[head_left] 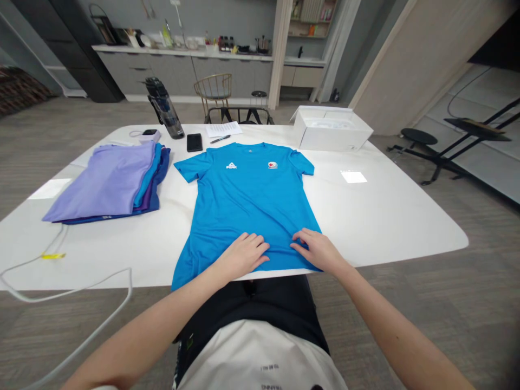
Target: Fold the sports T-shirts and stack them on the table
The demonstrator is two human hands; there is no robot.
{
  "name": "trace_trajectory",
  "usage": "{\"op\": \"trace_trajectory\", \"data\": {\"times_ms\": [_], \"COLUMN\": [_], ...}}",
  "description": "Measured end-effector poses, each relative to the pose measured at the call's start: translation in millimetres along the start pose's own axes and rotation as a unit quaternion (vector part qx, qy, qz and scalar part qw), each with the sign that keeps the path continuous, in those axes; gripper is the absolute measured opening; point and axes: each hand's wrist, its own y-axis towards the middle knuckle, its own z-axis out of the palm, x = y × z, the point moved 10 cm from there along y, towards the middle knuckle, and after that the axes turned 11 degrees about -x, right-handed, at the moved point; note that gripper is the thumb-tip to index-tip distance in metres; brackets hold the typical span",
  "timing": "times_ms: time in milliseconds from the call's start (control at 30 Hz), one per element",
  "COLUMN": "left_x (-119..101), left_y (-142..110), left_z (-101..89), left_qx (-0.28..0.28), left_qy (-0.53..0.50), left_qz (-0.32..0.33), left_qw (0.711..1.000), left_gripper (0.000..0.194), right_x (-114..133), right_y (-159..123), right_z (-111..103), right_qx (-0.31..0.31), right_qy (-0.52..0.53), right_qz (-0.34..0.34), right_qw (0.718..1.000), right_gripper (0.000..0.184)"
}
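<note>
A blue short-sleeved T-shirt [252, 200] lies spread on the white table, its collar away from me and its hem at the near edge. White lettering sits on one side of its chest and a round emblem on the other. Near the hem, my left hand [244, 254] rests on the cloth, fingers loosely bent and thumb apart from them. My right hand [319, 249] touches the shirt by its right side, also with a gap between thumb and fingers. Neither hand visibly grips the fabric. Soft creases run across the lower half, and the lower left corner hangs over the edge.
A stack of folded clothes [105, 181], lilac on top, lies on the left of the table [390, 216]. Behind the shirt are a dark water bottle [164, 108], a black phone [194, 142], paper with a pen [220, 139] and a white box [331, 130]. A white cable [81, 290] trails at left.
</note>
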Motion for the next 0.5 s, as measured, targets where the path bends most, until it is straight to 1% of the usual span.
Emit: {"op": "trace_trajectory", "data": {"times_ms": [100, 167, 233, 367, 500], "left_x": [-18, -23, -25, -25, -26], "left_y": [-4, -8, -12, -16, -16], "left_z": [2.0, 4.2, 7.5, 11.6, 12.1], "left_qx": [-0.010, -0.011, -0.008, -0.014, -0.005], "left_qy": [-0.012, -0.009, -0.004, 0.003, -0.008], "left_qz": [0.022, 0.027, 0.026, -0.005, -0.050], "left_qw": [1.000, 1.000, 1.000, 1.000, 0.999], "left_gripper": [0.031, 0.030, 0.030, 0.029, 0.028], "right_x": [8, 4, -3, -21, -29], "right_y": [-19, -34, -47, -67, -76], "right_z": [-1, -6, -12, -24, -26], "right_qx": [-0.003, -0.004, -0.007, -0.018, -0.021], "right_qy": [0.006, 0.005, -0.001, -0.019, -0.015], "right_qz": [-0.034, -0.038, -0.027, 0.009, 0.023], "right_qw": [0.999, 0.999, 1.000, 1.000, 0.999], "right_gripper": [0.029, 0.028, 0.027, 0.024, 0.025]}}
